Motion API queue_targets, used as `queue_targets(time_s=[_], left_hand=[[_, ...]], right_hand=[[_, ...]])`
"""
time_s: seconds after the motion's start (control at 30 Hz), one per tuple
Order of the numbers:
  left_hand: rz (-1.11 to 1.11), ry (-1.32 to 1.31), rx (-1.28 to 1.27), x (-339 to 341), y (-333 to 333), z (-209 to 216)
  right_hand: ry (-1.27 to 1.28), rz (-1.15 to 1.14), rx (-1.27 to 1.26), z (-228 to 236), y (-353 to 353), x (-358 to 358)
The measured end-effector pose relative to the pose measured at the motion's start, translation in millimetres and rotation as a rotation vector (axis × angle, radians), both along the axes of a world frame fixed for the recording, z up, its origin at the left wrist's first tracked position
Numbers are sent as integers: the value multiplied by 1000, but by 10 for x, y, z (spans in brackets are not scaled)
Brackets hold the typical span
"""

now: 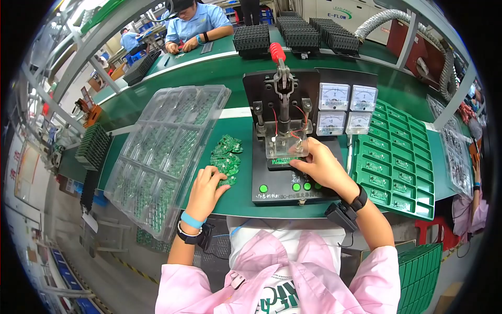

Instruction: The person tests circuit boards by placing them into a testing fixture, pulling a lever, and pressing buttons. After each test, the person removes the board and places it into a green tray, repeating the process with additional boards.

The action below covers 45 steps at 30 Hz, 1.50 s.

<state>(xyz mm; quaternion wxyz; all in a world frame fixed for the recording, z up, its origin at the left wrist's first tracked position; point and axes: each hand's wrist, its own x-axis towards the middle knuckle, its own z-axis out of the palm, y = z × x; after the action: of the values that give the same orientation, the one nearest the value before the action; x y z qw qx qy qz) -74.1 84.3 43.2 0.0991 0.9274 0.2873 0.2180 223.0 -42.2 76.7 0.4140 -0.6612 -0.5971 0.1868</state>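
Observation:
A small green circuit board (284, 161) lies in the black holder of a test fixture (261, 180), under a clear pressing plate (277, 148). My right hand (325, 168) pinches at the board's right end, thumb in front; the index fingertip is partly hidden by the fixture. A loose heap of green circuit boards (226, 155) lies left of the fixture. My left hand (205, 192) rests at the heap's near end, fingers touching a board and thumb apart from them. Above the plate, the fixture's toggle clamp has a red handle (277, 52) standing upright.
Left stands a clear compartment tray (172, 131) of boards; right, a green slotted tray (393, 157) with some boards. Four-dial meters (347, 109) flank the fixture. Black racks (298, 34) line the far bench, where another person (197, 26) works.

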Motion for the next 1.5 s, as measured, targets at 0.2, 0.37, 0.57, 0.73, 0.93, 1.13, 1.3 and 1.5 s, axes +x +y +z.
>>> queue_targets(time_s=[0.2,0.37,0.57,0.73,0.93,1.13,1.3,1.5], left_hand=[[-103,-46,-65,32,-34,82],[-242,-174,0,454,-222,432],[-424,-276,64,1027,-383,345],[-345,-199,255,1149,-396,224],[-437,-61,205,1183,-411,280],[-422,-50,81,1115,-497,405],[-373,72,75,1105,-801,535],[-479,-192,226,1114,-548,1081]], right_hand=[[147,-102,-128,136,10,-38],[152,-145,-123,254,-146,34],[11,-233,-35,353,-704,510],[46,-413,-193,328,-1304,733],[57,-497,-183,124,-1764,1031],[276,-675,93,84,-1979,1511],[227,-773,196,-219,-2132,2544],[218,-832,-70,-378,-2178,2736]])
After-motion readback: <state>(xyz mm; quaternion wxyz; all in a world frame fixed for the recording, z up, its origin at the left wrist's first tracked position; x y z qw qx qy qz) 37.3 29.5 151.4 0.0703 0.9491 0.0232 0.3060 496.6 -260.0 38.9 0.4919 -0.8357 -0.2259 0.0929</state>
